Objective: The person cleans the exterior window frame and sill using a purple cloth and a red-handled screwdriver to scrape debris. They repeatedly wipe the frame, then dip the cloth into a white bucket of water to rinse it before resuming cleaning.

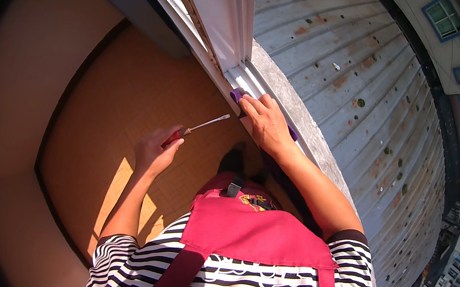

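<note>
My left hand (156, 149) is closed around the red handle of a flat-blade screwdriver (208, 124), whose metal shaft points up and right towards the window sill. My right hand (266, 122) presses on a purple cloth (240, 95) lying over the white window track (250, 78). Part of the cloth shows beyond the wrist, and dark purple fabric hangs below the forearm. The screwdriver's tip is apart from the cloth and from my right hand. How firmly my right fingers grip the cloth is partly hidden.
A white sliding window sash (228, 18) stands in the track above my right hand. Outside the frame run a rough concrete ledge (302, 113) and a corrugated metal roof (350, 72). Indoors are an orange-brown floor (102, 97) and a wall (12, 95) at the left.
</note>
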Demonstrator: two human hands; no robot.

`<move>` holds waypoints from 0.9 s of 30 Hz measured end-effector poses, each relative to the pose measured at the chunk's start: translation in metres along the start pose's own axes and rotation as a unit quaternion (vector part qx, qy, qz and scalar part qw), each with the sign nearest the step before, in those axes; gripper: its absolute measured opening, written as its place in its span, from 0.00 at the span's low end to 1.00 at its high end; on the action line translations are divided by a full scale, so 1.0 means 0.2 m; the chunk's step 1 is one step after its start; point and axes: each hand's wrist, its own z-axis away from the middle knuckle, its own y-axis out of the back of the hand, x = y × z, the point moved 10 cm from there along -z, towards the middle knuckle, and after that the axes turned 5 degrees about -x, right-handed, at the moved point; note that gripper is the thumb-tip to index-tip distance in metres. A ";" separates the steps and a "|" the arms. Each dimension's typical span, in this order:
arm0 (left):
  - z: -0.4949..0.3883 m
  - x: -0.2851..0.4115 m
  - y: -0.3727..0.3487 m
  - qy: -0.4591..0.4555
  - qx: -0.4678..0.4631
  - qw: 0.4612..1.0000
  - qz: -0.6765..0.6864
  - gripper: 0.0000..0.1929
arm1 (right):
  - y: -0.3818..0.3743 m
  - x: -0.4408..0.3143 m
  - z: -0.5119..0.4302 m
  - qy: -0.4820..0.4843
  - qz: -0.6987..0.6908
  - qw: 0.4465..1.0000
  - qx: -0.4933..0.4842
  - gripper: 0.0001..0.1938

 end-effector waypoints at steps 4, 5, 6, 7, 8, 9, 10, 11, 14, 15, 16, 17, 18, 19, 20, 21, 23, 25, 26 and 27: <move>-0.05 0.04 -0.01 -0.037 0.018 0.999 0.018 0.18 | -0.03 -0.05 0.11 0.008 0.062 0.998 -0.029 0.23; -0.06 0.06 -0.01 -0.055 0.022 0.998 0.022 0.18 | -0.02 -0.06 0.16 0.008 0.060 0.998 -0.035 0.23; -0.06 0.08 -0.02 -0.074 0.026 0.997 0.025 0.18 | -0.01 -0.06 0.22 -0.006 0.049 0.998 -0.042 0.26; -0.06 0.09 -0.03 -0.085 0.037 0.995 0.025 0.18 | 0.03 -0.07 0.30 -0.013 0.041 0.998 -0.039 0.28; -0.07 0.07 -0.07 -0.074 0.018 0.995 0.065 0.18 | 0.08 -0.08 0.39 -0.022 0.028 0.999 -0.030 0.31; -0.08 0.06 -0.11 -0.054 0.005 0.993 0.103 0.17 | 0.12 -0.08 0.49 -0.032 0.027 0.998 -0.048 0.31; -0.08 0.02 -0.17 0.001 -0.029 0.992 0.123 0.17 | 0.17 -0.08 0.61 -0.043 0.024 0.997 -0.058 0.31; -0.07 0.07 -0.17 -0.042 -0.016 0.988 0.147 0.17 | 0.21 -0.08 0.74 -0.064 0.012 0.994 -0.086 0.31; -0.05 0.18 -0.19 -0.075 -0.029 0.989 0.124 0.16 | 0.34 -0.09 1.11 -0.112 -0.005 0.983 -0.146 0.32; -0.05 0.23 -0.20 -0.093 -0.035 0.991 0.088 0.16 | 0.39 -0.11 1.23 -0.125 -0.005 0.980 -0.157 0.32; -0.05 0.29 -0.20 -0.107 -0.038 0.992 0.048 0.17 | 0.42 -0.12 1.33 -0.125 0.012 0.978 -0.167 0.33; -0.04 0.32 -0.21 -0.108 -0.044 0.993 0.027 0.16 | 0.46 -0.13 1.43 -0.137 0.014 0.976 -0.170 0.33; -0.04 0.37 -0.22 -0.114 -0.046 0.992 0.028 0.16 | 0.49 -0.15 1.52 -0.147 0.015 0.974 -0.171 0.33; -0.03 0.41 -0.22 -0.116 -0.044 0.992 0.023 0.16 | 0.52 -0.15 1.61 -0.157 0.018 0.972 -0.175 0.33; -0.02 0.45 -0.24 -0.126 -0.047 0.991 0.014 0.16 | 0.56 -0.16 1.68 -0.157 0.011 0.975 -0.159 0.32; -0.01 0.50 -0.26 -0.144 -0.053 0.988 0.026 0.16 | 0.60 -0.17 1.76 -0.169 0.012 0.975 -0.140 0.29; 0.00 0.57 -0.32 -0.171 -0.069 0.982 0.038 0.17 | 0.69 -0.18 1.89 -0.194 -0.002 0.976 -0.097 0.24; 0.00 0.63 -0.38 -0.188 -0.089 0.976 0.067 0.17 | 0.85 -0.17 2.02 -0.256 0.016 0.967 -0.008 0.17; 0.00 0.66 -0.41 -0.198 -0.100 0.972 0.080 0.17 | 0.93 -0.15 2.09 -0.306 -0.008 0.952 0.022 0.15; -0.01 0.68 -0.44 -0.197 -0.116 0.970 0.082 0.17 | 1.01 -0.14 2.18 -0.359 -0.031 0.931 0.057 0.14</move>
